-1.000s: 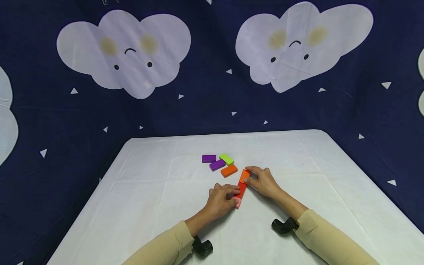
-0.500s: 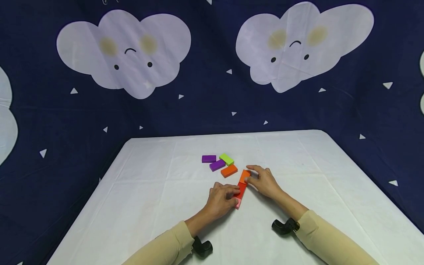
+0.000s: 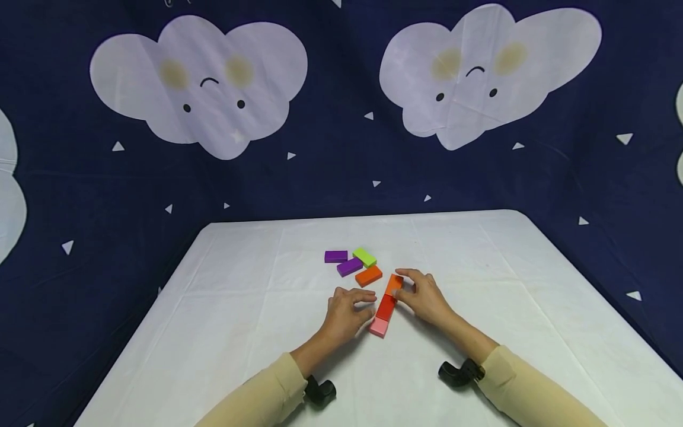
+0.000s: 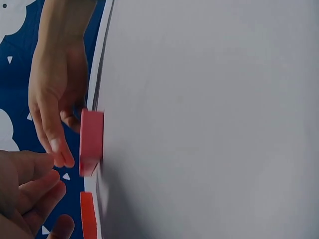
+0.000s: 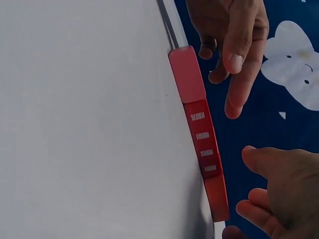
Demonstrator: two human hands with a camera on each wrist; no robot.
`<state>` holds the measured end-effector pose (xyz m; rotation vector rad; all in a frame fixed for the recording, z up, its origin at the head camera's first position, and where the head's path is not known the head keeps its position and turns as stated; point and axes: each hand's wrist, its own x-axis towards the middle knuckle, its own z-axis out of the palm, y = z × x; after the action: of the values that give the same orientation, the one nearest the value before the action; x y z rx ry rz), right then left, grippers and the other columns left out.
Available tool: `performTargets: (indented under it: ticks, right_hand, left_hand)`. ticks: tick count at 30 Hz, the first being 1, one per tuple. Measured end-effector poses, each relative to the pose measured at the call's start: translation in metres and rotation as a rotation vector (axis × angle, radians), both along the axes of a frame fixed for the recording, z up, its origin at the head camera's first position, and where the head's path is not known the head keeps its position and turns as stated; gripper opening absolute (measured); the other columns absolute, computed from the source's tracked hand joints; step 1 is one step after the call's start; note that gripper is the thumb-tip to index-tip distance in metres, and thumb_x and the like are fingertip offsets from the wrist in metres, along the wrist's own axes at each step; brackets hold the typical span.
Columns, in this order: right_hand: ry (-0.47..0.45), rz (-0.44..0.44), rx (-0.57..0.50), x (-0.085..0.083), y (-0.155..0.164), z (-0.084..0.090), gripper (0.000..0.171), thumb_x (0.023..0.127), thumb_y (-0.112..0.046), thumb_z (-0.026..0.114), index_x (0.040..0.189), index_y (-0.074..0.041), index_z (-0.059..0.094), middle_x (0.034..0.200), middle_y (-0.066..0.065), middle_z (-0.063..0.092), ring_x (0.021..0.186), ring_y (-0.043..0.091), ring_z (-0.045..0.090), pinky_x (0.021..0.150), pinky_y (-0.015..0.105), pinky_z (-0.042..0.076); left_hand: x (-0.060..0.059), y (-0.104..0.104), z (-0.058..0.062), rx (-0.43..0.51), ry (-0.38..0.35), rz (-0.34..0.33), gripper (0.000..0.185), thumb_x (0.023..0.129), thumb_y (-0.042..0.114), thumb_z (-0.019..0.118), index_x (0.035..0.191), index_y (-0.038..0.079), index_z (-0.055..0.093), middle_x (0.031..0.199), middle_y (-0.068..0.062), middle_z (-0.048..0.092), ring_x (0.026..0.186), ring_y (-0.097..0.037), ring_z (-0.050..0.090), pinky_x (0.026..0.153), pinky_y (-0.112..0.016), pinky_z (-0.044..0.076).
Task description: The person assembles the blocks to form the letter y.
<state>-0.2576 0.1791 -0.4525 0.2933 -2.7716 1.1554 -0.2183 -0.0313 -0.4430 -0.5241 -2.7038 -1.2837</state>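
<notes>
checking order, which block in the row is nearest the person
The pink block, at the near end; the red block sits mid-row, the row's orange block farthest.

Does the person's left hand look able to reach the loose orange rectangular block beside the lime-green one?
Probably yes: the left hand looks empty, and only white cloth shows between it and the loose orange block.

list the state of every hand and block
left hand: beside red block, holding nothing
right hand: thumb and finger at orange end block, grip unclear
pink block: abutting red block
red block: between pink block and orange end block
orange end block: abutting red block
loose orange block: flat, unheld
lime block: flat, unheld
near purple block: flat, unheld
far purple block: flat, unheld
</notes>
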Motion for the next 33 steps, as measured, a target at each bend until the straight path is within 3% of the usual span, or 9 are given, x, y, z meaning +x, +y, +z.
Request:
performTargets:
  ticks: [7,21,33]
  right_hand:
    - [0.025,0.02,-0.001,0.006,-0.003,0.0,0.049,0.079,-0.025,0.073,0.125,-0.014,0.06,0.11,0.007,0.062,0.081,0.018,0.042,0.066,0.026,0.033]
    - [0.101,0.039,0.026,0.012,-0.008,-0.007,0.051,0.076,-0.027,0.076,0.123,-0.013,0.062,0.119,0.006,0.065,0.082,0.016,0.041,0.068,0.026,0.033]
    - [0.103,0.057,0.054,0.017,-0.011,-0.012,0.049,0.076,-0.027,0.077,0.121,-0.016,0.064,0.129,0.004,0.061,0.089,0.017,0.044,0.073,0.027,0.035]
  left_hand:
    - [-0.005,-0.006,0.001,0.033,-0.005,0.038,0.022,0.082,0.013,0.069,0.103,0.01,0.073,0.111,0.001,0.07,0.093,-0.018,0.047,0.078,-0.031,0.027]
    - [-0.014,-0.017,0.002,0.051,0.0,0.087,0.021,0.082,0.013,0.068,0.103,0.01,0.073,0.11,0.0,0.07,0.096,-0.019,0.048,0.079,-0.032,0.026]
    - [-0.022,-0.024,0.006,0.047,0.049,0.115,0.023,0.08,0.012,0.068,0.103,0.01,0.073,0.108,-0.005,0.071,0.093,-0.021,0.048,0.076,-0.032,0.025]
